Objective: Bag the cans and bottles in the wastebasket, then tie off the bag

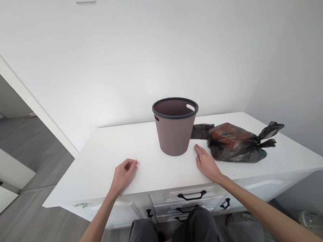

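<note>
A mauve-brown trash can (pixel 173 135) with a dark rim and handle slots stands upright on the white cabinet top. To its left my left hand (pixel 125 175) rests on the surface with fingers curled in and nothing visible in them. My right hand (pixel 206 163) lies with its fingers stretched out, just right of the can's base and apart from it. Close to that hand sits a knotted dark plastic bag (pixel 233 143) with reddish contents showing through. Partly hidden behind the can is a folded black plastic bag (pixel 202 131).
The white cabinet (pixel 82 176) stands against a wall, its drawers with black handles (pixel 192 195) facing me. On the floor at lower right are a translucent bag (pixel 247 231) and a pale appliance (pixel 312 222). A doorway opens at left.
</note>
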